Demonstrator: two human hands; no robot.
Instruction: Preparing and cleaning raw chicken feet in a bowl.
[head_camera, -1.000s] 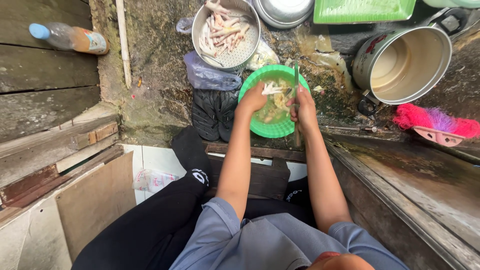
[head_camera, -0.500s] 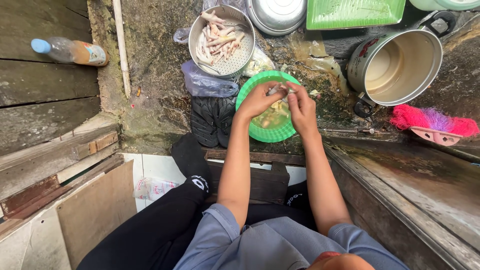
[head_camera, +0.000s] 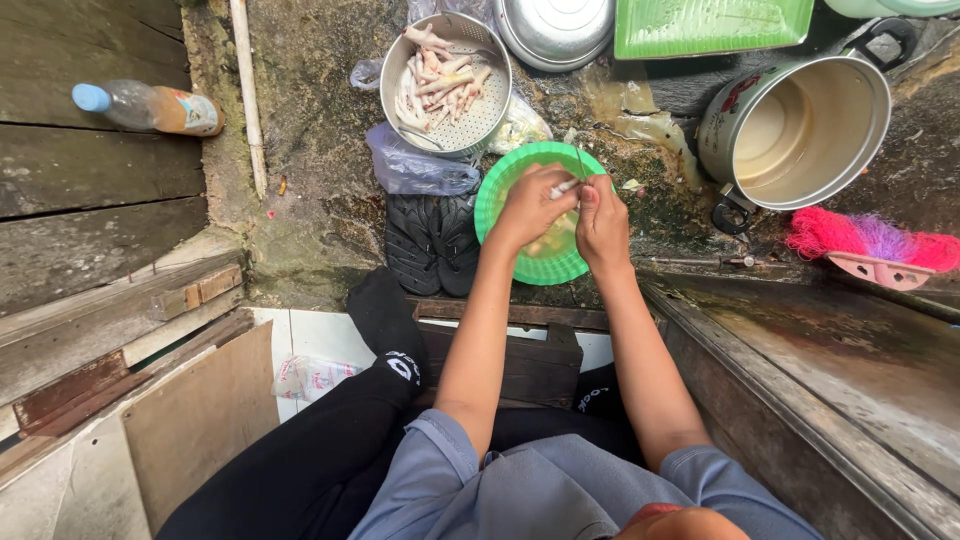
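Observation:
A green plastic bowl (head_camera: 500, 185) with pale chicken feet in cloudy water sits on the mossy ground before me. My left hand (head_camera: 530, 207) is over the bowl, fingers closed on a pale chicken foot (head_camera: 564, 186). Touching it from the right, my right hand (head_camera: 603, 220) grips a knife (head_camera: 579, 160) whose thin blade points away from me over the bowl's far rim. Both hands meet at the foot and hide most of the bowl's contents.
A metal colander (head_camera: 446, 75) of chicken feet stands behind the bowl, beside a steel bowl (head_camera: 555, 28) and a green tray (head_camera: 712, 25). A large empty pot (head_camera: 795, 128) is at right, a pink brush (head_camera: 868, 243) near it. Black sandals (head_camera: 432, 240) and a plastic bottle (head_camera: 148, 107) lie left.
A second ago my hands were apart, the knife held upright in the right. They have come together over the bowl, and the left hand has turned the foot against the blade.

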